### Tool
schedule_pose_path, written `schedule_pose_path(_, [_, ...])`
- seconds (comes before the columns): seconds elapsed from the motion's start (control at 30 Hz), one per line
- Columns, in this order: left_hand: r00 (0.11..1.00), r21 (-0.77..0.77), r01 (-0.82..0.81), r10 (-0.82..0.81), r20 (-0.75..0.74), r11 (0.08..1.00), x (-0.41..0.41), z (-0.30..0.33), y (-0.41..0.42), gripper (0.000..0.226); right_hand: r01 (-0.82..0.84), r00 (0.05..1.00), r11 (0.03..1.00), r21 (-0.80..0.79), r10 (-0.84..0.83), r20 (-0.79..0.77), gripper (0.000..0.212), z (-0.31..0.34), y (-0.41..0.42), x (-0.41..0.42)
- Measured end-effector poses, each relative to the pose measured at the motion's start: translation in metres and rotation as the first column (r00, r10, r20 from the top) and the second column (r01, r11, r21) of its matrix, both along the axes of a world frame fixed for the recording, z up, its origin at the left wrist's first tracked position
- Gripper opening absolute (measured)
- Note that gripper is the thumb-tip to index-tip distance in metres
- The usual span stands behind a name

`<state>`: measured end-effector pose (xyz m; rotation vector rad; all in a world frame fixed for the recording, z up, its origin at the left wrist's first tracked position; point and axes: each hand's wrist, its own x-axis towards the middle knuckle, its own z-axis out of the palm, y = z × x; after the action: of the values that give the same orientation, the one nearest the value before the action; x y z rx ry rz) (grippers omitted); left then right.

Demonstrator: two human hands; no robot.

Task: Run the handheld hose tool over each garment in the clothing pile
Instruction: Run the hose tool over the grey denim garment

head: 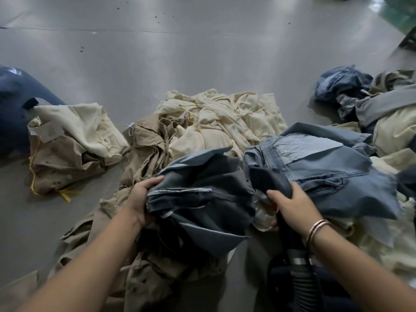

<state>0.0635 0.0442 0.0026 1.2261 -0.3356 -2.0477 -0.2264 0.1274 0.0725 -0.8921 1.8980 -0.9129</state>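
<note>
A pile of garments lies on the grey floor before me. My left hand [144,199] grips the bunched edge of a dark grey-blue denim garment [202,194] at the front of the pile. My right hand [290,206] holds the dark handle of the hose tool [272,179], whose nozzle points up and left between the dark garment and a lighter blue denim garment [326,167]. The tool's ribbed black hose [301,282] runs down under my right wrist. The nozzle's mouth is hidden by cloth.
Cream garments [220,122] and tan ones [148,149] fill the middle of the pile. A separate cream and tan heap [72,140] lies at the left beside a dark blue mass [13,109]. More denim and cream clothes [371,109] are heaped at the right. Bare grey floor [180,52] stretches beyond.
</note>
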Motion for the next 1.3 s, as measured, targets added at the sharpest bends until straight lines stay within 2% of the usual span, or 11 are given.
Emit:
schedule_pose_path(0.07, [0.999,-0.034,-0.041,0.041,-0.006,0.999,0.005,0.004,-0.006,0.036,-0.044,0.996,0.999,-0.029,0.046,0.076,0.012,0.008,0.006,-0.002])
schedule_pose_path(0.13, [0.999,-0.037,-0.033,0.033,-0.002,0.999,-0.003,0.008,-0.005,0.036,-0.231,0.966,0.971,-0.059,0.236,0.102,0.015,0.01,0.015,0.017])
schedule_pose_path(0.27, [0.999,-0.01,0.048,-0.048,-0.014,0.999,-0.026,0.014,0.01,0.036,-0.535,0.84,0.835,-0.128,0.542,0.027,0.027,0.01,0.023,0.058])
schedule_pose_path(0.4, [0.991,-0.016,0.064,-0.066,-0.114,0.998,-0.03,0.015,0.025,0.039,-0.478,0.878,0.873,-0.094,0.477,-0.029,0.027,0.009,0.015,0.052])
schedule_pose_path(0.5, [0.984,-0.03,0.088,-0.092,-0.153,0.996,-0.031,0.018,0.029,0.042,-0.328,0.943,0.945,0.001,0.327,-0.054,0.018,0.009,0.004,0.037])
schedule_pose_path(0.57, [0.981,-0.044,0.097,-0.103,-0.164,0.994,-0.033,0.02,0.029,0.042,-0.265,0.964,0.964,-0.028,0.265,-0.007,0.012,0.013,0.004,0.03])
schedule_pose_path(0.7, [0.981,-0.036,0.112,-0.116,-0.158,0.993,-0.038,0.023,0.031,0.041,-0.432,0.887,0.9,-0.058,0.435,0.153,0.015,0.016,0.019,0.042])
schedule_pose_path(0.9, [0.984,-0.012,0.093,-0.094,-0.154,0.996,-0.025,0.026,0.03,0.046,-0.38,0.912,0.925,-0.014,0.373,-0.17,0.02,0.016,-0.002,0.03])
schedule_pose_path(1.0, [0.982,-0.009,0.107,-0.107,-0.153,0.994,-0.022,0.029,0.027,0.046,-0.518,0.855,0.852,-0.074,0.517,-0.035,0.019,0.026,0.006,0.024])
schedule_pose_path(1.1, [0.981,0.0,0.138,-0.137,-0.138,0.99,-0.022,0.03,0.027,0.046,-0.65,0.759,0.758,-0.057,0.643,-0.105,0.023,0.03,0.01,0.034])
schedule_pose_path(1.3, [0.971,-0.008,0.171,-0.17,-0.168,0.985,-0.016,0.032,0.027,0.048,-0.627,0.778,0.763,-0.156,0.624,-0.075,0.032,0.039,-0.003,0.031])
